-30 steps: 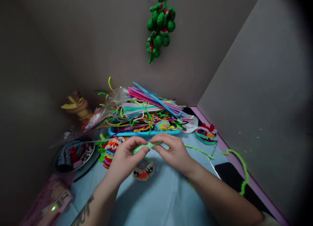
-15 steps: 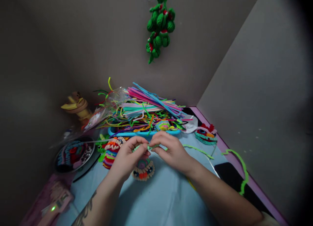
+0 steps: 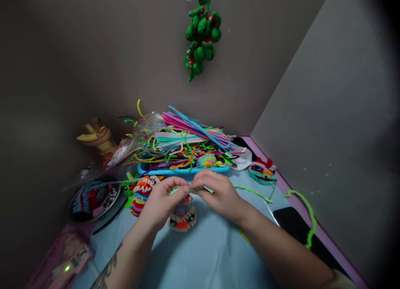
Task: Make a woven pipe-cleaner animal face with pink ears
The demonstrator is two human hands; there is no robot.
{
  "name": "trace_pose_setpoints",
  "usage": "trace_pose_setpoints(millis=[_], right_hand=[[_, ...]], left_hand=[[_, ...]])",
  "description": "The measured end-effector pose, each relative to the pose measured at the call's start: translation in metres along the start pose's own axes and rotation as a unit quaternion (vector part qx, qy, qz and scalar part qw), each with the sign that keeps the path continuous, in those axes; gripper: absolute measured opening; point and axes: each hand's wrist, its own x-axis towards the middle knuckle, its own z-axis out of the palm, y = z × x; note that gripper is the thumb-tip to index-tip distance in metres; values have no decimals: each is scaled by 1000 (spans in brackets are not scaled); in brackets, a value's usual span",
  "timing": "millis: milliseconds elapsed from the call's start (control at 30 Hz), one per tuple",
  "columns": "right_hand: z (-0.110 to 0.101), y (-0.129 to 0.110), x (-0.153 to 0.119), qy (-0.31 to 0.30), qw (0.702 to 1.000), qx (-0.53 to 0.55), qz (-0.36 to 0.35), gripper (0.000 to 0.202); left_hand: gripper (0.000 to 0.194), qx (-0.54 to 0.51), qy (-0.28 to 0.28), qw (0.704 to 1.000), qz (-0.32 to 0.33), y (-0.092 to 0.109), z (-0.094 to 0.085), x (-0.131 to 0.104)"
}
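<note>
My left hand point(image 3: 165, 199) is closed in a pinch on a light green pipe cleaner piece point(image 3: 173, 192), mostly hidden by the fingers. Right beside it, my right hand point(image 3: 217, 193) pinches the same green piece, the fingertips of both hands nearly meeting. Just below them on the table lies a round pipe cleaner figure point(image 3: 183, 220) with a beige ruffled edge, dark eyes and an orange patch. Left of my left hand is a striped, multicoloured pipe cleaner figure point(image 3: 142, 199). A bright green pipe cleaner point(image 3: 253, 192) lies to the right of my right hand.
Behind my hands a blue tray point(image 3: 200, 170) is heaped with pipe cleaners point(image 3: 193, 137). A red and teal figure point(image 3: 262, 171) lies at right. A round dish point(image 3: 109, 205) and a pink glue gun point(image 3: 73, 260) are at left. Green crocheted pieces point(image 3: 203, 35) hang above.
My hands stay together at nearly the same spot, with the right fingers shifting slightly on the green piece. The whole view has drifted a little.
</note>
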Motion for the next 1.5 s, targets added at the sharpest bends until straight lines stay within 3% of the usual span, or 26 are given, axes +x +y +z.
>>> trace_pose_setpoints(millis=[167,467,600,1000,1233,1500], right_hand=[[0,-1,-1,-5,1000,-12,6,14],[3,4,-4,1,995,-101,-12,8],[3,3,-5,21,993,-113,-31,11],[-9,-1,-2,-83,980,-169,-68,13],[-12,-1,-1,-92,984,-138,-65,12],[-12,2,-5,-83,982,-131,-108,12]], left_hand=[[23,11,29,999,35,-1,0,0],[19,125,111,977,136,4,7,-6],[16,139,115,970,161,2,9,-6],[15,146,92,972,157,6,10,-12],[17,107,46,987,113,8,9,-14],[23,62,21,996,65,5,9,-14]])
